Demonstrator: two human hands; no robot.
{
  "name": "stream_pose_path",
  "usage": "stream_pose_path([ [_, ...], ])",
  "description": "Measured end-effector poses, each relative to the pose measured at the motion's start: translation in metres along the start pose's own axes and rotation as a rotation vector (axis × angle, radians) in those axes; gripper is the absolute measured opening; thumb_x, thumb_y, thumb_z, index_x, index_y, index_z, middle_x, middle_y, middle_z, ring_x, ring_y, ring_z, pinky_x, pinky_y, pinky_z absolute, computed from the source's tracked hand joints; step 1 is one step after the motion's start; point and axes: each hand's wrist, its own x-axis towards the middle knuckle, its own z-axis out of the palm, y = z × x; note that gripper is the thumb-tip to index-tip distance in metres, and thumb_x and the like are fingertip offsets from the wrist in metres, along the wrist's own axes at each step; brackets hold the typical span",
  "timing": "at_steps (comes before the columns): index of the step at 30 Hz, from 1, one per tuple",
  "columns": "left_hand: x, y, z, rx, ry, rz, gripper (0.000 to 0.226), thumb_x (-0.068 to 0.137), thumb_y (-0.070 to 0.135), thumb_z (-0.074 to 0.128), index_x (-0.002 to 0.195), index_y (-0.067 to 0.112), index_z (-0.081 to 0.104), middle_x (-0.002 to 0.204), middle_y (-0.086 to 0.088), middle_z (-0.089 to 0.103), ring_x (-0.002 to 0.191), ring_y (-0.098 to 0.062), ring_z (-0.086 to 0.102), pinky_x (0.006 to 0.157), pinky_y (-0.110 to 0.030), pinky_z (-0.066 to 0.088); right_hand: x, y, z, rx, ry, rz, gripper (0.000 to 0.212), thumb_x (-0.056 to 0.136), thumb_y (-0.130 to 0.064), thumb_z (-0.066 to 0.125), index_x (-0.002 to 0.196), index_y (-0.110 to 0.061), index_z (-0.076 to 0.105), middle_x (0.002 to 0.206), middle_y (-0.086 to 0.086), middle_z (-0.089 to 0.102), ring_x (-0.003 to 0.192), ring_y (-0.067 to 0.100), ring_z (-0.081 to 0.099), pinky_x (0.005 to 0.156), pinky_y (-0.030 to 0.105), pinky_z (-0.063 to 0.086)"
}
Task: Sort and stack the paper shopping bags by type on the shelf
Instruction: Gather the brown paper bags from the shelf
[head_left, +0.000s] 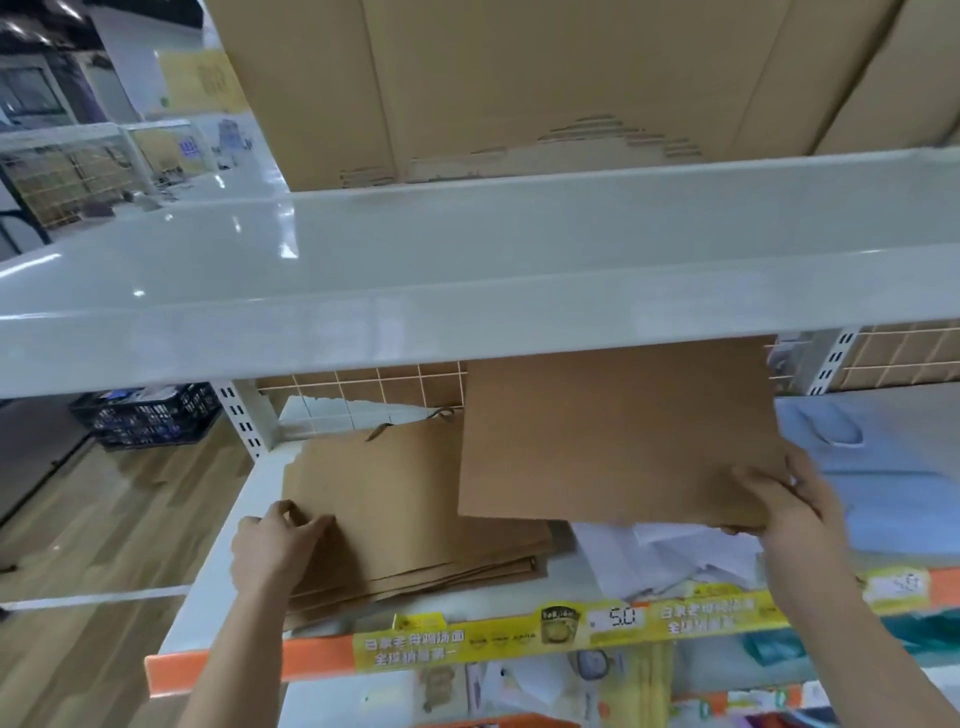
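Right hand (779, 499) grips brown bag (618, 436) (flat) — above stack (415, 519).

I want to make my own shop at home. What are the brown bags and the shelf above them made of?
The bag in the right hand and the stack of bags under the left hand look like plain brown kraft paper: matte, thin, flat-folded, with layered edges. The shelf above looks like painted metal, probably steel: smooth, glossy, pale grey, with light reflections, though plastic coating can't be ruled out.

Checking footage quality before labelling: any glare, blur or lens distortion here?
Head view: glare spots on the glossy upper shelf; wide-angle bending of the shelf edges; price strip text soft; right hand and its brown bag slightly motion-blurred.
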Motion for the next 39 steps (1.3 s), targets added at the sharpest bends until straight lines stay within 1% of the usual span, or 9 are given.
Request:
stream_pose_path([
  [4,-0.011,0.003,0.002,0.031,0.046,0.017,0.060,0.083,0.057,0.060,0.130,0.021,0.053,0.124,-0.017,0.052,0.116,-0.037,0.049,0.091,-0.044,0.043,-0.011,0.030,0.044,-0.082,-0.142,0.233,0.034,0.083,-0.003,0.066,0.107,-0.027,0.066,0.102,0.001,0.070,0.084,0.026,0.066,0.048,0.031,0.052],
  [12,-0.040,-0.007,-0.001,0.004,-0.008,0.125,0.066,0.077,0.077,0.047,0.125,0.032,0.052,0.130,-0.008,0.052,0.124,-0.031,0.042,0.097,-0.046,0.036,-0.030,0.074,0.142,-0.361,-0.513,0.376,0.041,0.094,-0.012,0.054,0.131,-0.022,0.039,0.108,0.002,0.061,0.056,0.020,0.068,0.045,0.024,0.052],
  [15,-0.048,-0.012,0.001,0.066,-0.037,0.155,0.081,0.068,0.079,0.057,0.134,0.033,0.042,0.146,-0.003,0.038,0.134,-0.026,0.032,0.103,-0.045,0.034,-0.029,0.082,0.155,-0.748,-0.493,0.198,0.056,0.090,-0.017,0.060,0.138,-0.021,0.033,0.117,0.004,0.054,0.081,0.022,0.065,0.059,0.026,0.051],
  [19,-0.054,-0.015,0.002,0.127,-0.044,0.168,0.093,0.067,0.078,0.059,0.143,0.033,0.031,0.157,0.000,0.020,0.139,-0.027,0.025,0.106,-0.047,0.032,-0.033,0.088,0.152,-1.266,-0.606,-0.076,0.047,0.090,-0.039,0.057,0.134,-0.027,0.043,0.133,0.005,0.034,0.114,0.025,0.050,0.085,0.034,0.047],
  [22,-0.056,-0.014,0.006,0.147,0.003,0.211,0.087,0.070,0.074,0.061,0.140,0.028,0.038,0.157,0.000,0.018,0.140,-0.027,0.021,0.108,-0.046,0.030,-0.034,0.092,0.147,-1.457,-0.673,-0.300,0.042,0.094,-0.045,0.046,0.132,-0.028,0.051,0.141,0.000,0.036,0.127,0.023,0.033,0.101,0.038,0.035],
  [24,-0.056,-0.011,0.007,0.198,0.060,0.261,0.077,0.072,0.071,0.062,0.131,0.024,0.048,0.149,-0.002,0.033,0.138,-0.027,0.025,0.109,-0.043,0.029,-0.034,0.091,0.145,-1.496,-0.732,-0.395,0.041,0.096,-0.043,0.041,0.132,-0.026,0.051,0.140,-0.004,0.043,0.127,0.021,0.032,0.102,0.038,0.029],
  [28,-0.059,0.000,0.001,0.307,0.066,0.344,0.050,0.079,0.064,0.058,0.112,0.026,0.058,0.125,0.001,0.052,0.121,-0.024,0.042,0.098,-0.036,0.035,-0.033,0.081,0.141,-1.434,-0.824,-0.310,0.046,0.096,-0.042,0.042,0.139,-0.026,0.044,0.142,-0.005,0.042,0.131,0.020,0.031,0.106,0.038,0.027],
  [35,-0.098,0.042,-0.011,0.067,-0.140,0.431,0.042,0.090,0.044,0.058,0.124,0.021,0.057,0.123,-0.002,0.057,0.110,-0.022,0.056,0.090,-0.030,0.044,-0.037,0.046,0.096,-1.300,-0.667,-0.332,0.049,0.093,-0.045,0.045,0.140,-0.030,0.039,0.142,-0.008,0.039,0.133,0.018,0.031,0.107,0.033,0.027],
  [39,-0.141,0.071,-0.021,0.093,-0.126,0.601,0.042,0.089,0.051,0.055,0.125,0.028,0.056,0.122,0.006,0.058,0.106,-0.017,0.058,0.090,-0.031,0.044,-0.040,0.021,0.054,-1.279,-0.636,-0.308,0.054,0.094,-0.045,0.045,0.144,-0.031,0.032,0.146,-0.009,0.035,0.132,0.017,0.035,0.106,0.033,0.028],
])
